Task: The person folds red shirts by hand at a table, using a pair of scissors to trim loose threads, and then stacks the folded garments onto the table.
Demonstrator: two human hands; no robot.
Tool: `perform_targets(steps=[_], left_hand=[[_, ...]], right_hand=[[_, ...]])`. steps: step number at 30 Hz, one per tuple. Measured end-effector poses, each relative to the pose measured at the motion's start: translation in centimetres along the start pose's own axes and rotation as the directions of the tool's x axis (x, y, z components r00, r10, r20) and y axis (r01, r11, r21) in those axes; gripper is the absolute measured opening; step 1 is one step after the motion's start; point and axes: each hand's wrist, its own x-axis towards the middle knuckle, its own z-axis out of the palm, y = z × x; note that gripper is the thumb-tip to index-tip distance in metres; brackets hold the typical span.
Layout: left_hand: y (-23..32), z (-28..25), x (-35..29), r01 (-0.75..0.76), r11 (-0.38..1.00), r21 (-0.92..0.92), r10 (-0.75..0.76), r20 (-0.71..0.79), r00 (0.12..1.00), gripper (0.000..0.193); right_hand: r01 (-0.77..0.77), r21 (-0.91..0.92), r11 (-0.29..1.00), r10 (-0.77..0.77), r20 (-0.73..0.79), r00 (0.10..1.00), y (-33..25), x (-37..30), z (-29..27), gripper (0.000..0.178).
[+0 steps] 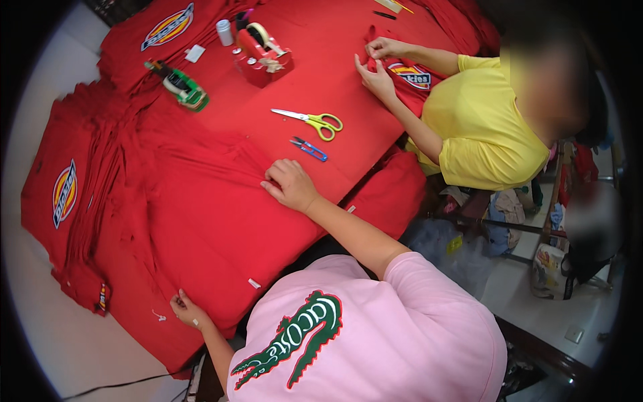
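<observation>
A red shirt [207, 214] lies spread over the near part of the table in front of me. My left hand [189, 311] is at its near left edge, fingers curled in on the cloth. At the shirt's right edge is my right hand [292, 185], its bent fingers closed on the fabric. A small white label [254, 283] shows on the near hem. Beyond my right hand lie blue thread snips [309, 149] and scissors with yellow-green handles [324, 125].
Red shirts with printed badges are heaped on the left [65, 194]. A green tape dispenser [187, 92], a red tape dispenser [262, 57] and a white spool [225, 32] stand farther back. Across the table, a person in a yellow shirt [475, 120] handles a red garment [408, 84].
</observation>
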Motion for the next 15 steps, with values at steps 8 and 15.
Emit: perform_targets(steps=[8,15], left_hand=[[-2.9,-2.2,4.2,-0.009,0.985,-0.174,0.001,-0.044,0.999,0.035],[4.7,-4.2,12.9,-0.08,0.984,-0.157,0.058,-0.14,0.989,0.033]], right_hand=[[-0.009,0.084,0.996,0.02,-0.136,0.991,0.1,0.3,-0.5,0.013],[0.09,0.054,0.994,-0.076,-0.22,0.973,-1.9,8.7,-1.8,0.012]])
